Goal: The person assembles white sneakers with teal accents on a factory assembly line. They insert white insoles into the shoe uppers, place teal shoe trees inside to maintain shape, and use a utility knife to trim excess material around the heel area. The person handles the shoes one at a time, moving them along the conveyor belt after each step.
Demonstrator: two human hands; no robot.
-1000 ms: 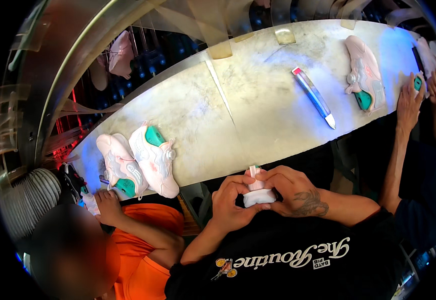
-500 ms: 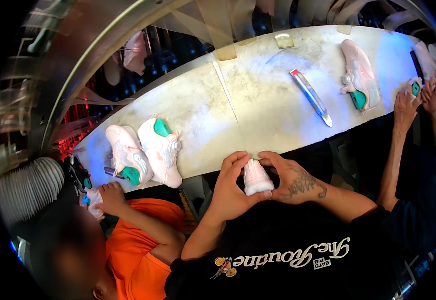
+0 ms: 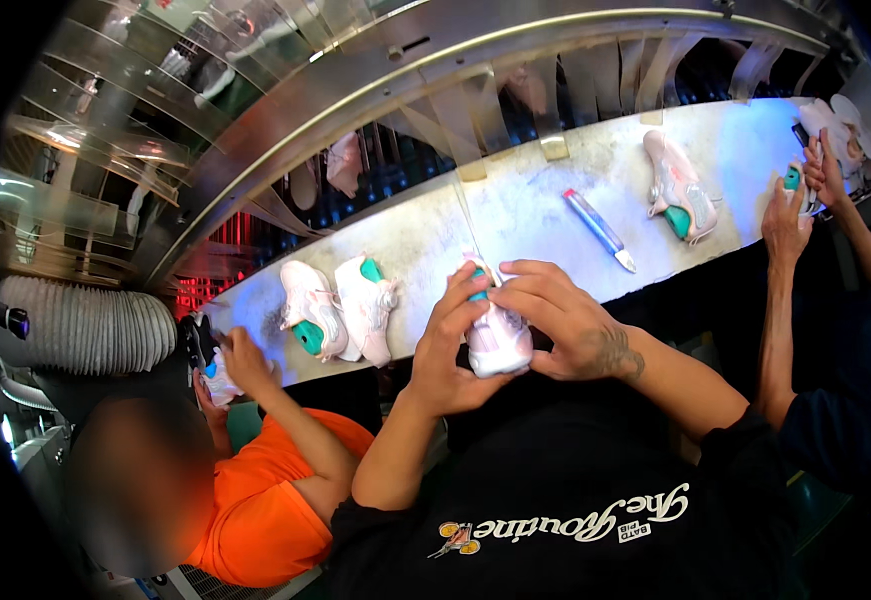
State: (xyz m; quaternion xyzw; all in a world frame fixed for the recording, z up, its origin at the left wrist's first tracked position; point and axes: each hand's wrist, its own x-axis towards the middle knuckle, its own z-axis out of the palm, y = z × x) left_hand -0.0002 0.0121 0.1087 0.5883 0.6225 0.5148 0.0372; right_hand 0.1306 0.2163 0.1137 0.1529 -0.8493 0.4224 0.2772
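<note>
Both of my hands grip a pale pink sneaker [image 3: 499,342] with a white sole, held in front of my chest near the table edge. My left hand [image 3: 443,345] wraps its left side, fingers up by the teal lining in the shoe's opening. From the other side, my right hand [image 3: 571,325] closes round it, fingers over the top. The rounded white end of the shoe faces me. Part of the shoe is hidden behind my fingers. Beyond my right hand, a flat silver tool [image 3: 601,232] with a red end lies on the table.
Two pink sneakers, one left [image 3: 313,312] and one right [image 3: 366,310], lie together on the pale table [image 3: 526,190]. Another sneaker [image 3: 680,188] rests farther right. An orange-clad person [image 3: 276,490] at left and another person's hands [image 3: 786,225] at right handle shoes. Clear strips [image 3: 456,120] hang behind.
The sneaker has turned in my hands, showing its teal-lined opening, and my right fingers have shifted over its top. My view has tilted, showing more of the machine behind.
</note>
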